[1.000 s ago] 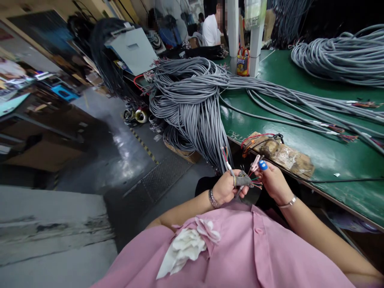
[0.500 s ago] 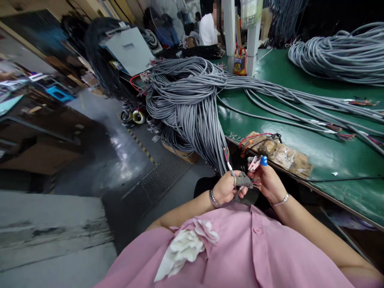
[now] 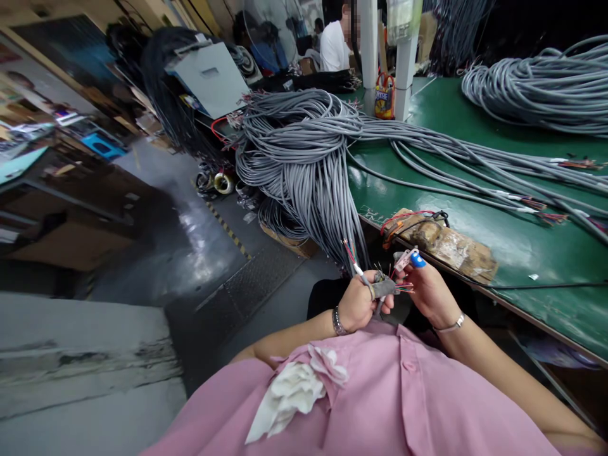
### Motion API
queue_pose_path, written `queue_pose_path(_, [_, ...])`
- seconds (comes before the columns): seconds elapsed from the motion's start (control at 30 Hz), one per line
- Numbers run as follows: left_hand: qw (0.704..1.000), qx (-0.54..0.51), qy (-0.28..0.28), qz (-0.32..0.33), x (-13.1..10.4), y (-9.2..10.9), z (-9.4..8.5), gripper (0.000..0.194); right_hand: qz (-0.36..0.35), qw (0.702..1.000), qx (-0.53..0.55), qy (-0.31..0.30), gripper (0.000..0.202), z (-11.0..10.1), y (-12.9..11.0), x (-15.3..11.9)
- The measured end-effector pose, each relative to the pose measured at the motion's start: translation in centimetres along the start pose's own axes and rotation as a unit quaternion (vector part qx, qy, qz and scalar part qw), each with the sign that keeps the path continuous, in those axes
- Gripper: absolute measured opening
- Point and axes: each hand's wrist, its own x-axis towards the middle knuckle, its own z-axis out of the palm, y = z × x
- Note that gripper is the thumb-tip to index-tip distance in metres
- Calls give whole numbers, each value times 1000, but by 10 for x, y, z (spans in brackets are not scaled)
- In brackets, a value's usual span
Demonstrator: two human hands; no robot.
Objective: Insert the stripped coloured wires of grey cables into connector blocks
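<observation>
My left hand [image 3: 358, 303], with grey covering on a finger, is closed round a grey cable [image 3: 363, 276] whose thin coloured wires [image 3: 350, 251] fan out at the top. More coloured wires [image 3: 405, 288] stick out to the right of its fingertips. Close on the right, my right hand [image 3: 430, 291] has a blue cover [image 3: 417, 258] on a fingertip and pinches a small pale pink tool [image 3: 405, 261]. Its fingers are near the wire ends; whether they touch them cannot be made out.
A big bundle of grey cables [image 3: 304, 152] hangs over the green table [image 3: 560, 253]. A taped wooden block [image 3: 460, 250] with red and black leads lies at its edge. A cable coil [image 3: 541, 92] is at the back right. Another person [image 3: 334, 47] sits beyond.
The upper wire ends in my left hand have tilted to the left. My right hand still holds the pink tool, which is turned slightly. The whole view has shifted a little.
</observation>
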Motion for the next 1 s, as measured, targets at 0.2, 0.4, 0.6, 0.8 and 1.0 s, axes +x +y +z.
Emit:
queue_pose_path(0.2, [1000,-4,16,-3,4,1,3,26,18,1000,23,-6,35,0,0,3])
queue_pose_path(0.4, [1000,11,16,-21,8,-1,3,24,6,999,31,20,33,-1,1,5])
queue_pose_path(0.6, [1000,10,7,-28,6,-1,1,27,21,996,85,-13,37,-6,5,4])
queue_pose_path(0.8, [1000,5,1,-1,-5,0,-1,29,73,992,87,-57,47,-8,-3,2])
queue_pose_path(1.0, [998,-25,50,37,-4,2,1,28,-7,999,26,-30,27,-8,2,3])
